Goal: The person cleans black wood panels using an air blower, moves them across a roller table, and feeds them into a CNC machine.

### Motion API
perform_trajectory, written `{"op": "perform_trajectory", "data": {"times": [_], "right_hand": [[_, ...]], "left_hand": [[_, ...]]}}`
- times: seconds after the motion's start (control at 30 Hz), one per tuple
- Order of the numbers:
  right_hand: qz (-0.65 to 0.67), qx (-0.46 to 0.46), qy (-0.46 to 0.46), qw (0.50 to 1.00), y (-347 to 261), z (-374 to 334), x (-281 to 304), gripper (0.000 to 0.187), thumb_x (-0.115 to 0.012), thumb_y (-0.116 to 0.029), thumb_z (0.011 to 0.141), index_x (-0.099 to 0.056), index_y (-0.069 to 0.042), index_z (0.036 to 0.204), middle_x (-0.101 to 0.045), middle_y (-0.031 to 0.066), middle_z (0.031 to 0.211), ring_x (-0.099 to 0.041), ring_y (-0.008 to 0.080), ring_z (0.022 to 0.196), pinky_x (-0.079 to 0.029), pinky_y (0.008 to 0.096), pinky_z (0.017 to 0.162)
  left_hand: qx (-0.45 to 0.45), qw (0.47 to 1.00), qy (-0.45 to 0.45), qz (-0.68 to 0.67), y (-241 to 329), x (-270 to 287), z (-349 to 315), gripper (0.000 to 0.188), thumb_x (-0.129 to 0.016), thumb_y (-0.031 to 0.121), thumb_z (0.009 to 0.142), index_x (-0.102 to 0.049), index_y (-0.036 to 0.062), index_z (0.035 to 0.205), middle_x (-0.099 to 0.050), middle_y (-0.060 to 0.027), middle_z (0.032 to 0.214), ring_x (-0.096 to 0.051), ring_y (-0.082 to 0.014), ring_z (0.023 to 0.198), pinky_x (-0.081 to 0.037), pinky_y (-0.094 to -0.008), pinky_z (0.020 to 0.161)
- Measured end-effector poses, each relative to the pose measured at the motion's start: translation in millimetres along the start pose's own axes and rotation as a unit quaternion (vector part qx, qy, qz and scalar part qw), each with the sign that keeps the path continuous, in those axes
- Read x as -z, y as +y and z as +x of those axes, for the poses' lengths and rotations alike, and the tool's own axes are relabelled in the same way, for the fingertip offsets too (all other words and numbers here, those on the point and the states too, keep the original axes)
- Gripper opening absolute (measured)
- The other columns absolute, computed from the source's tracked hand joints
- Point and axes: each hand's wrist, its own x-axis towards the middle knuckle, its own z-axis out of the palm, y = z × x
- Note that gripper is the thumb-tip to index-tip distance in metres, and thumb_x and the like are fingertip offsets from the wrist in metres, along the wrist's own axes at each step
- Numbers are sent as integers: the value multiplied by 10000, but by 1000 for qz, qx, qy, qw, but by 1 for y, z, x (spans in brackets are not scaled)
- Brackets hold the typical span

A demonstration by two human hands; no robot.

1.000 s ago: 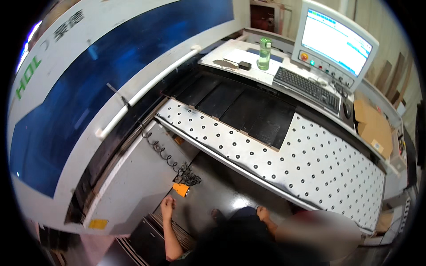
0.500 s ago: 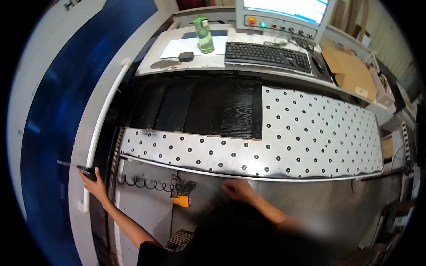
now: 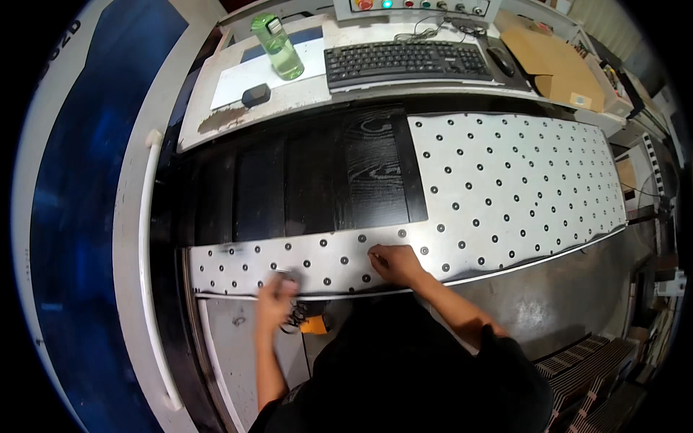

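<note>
Over the front edge of the white dotted table, my left hand is smeared by motion. It is closed around a small dark tool, too blurred to show its kind. To its right, my right hand is closed above the white surface, fingers curled in; whatever they hold, if anything, is hidden. Just beyond both hands lies a black panel with raised strips and a wood-grain section, flat on the left part of the table.
A white bar handle runs along the blue and white machine at left. On the desk behind stand a green bottle, a black keyboard, a mouse and cardboard. An orange object hangs below the table edge.
My left hand has come right, from the white handle to the table's front edge, with the small dark tool. My right hand has risen over the table. The view has shifted closer.
</note>
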Motion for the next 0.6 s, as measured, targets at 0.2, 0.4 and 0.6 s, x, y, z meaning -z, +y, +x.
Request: {"op": "perform_trajectory", "data": {"times": [0.2,0.4,0.6], "right_hand": [[-10,-36,90,995,0,2,-5,84,-680,-119,849,-694,-90,927,-635,76,610,-631,257,522,-504,363,505],[-12,-60,141,988,2,1,-16,35,-678,-120,853,-693,-105,881,-573,59,537,-592,223,458,-468,334,466],[-11,-49,136,989,0,1,-15,68,-673,-95,891,-723,-50,899,-625,74,589,-572,145,464,-449,286,471]], "left_hand": [[-77,975,-188,-94,18,-51,21,468,-621,475,950,-642,7,957,-574,-86,645,-582,-188,615,-446,-344,589],[46,987,-80,-130,-27,19,50,501,-622,450,968,-558,29,705,-503,-2,525,-488,-106,461,-387,-278,468],[35,927,-265,-265,-46,49,28,418,-628,378,975,-580,8,785,-543,-23,571,-541,-117,523,-442,-273,532]]}}
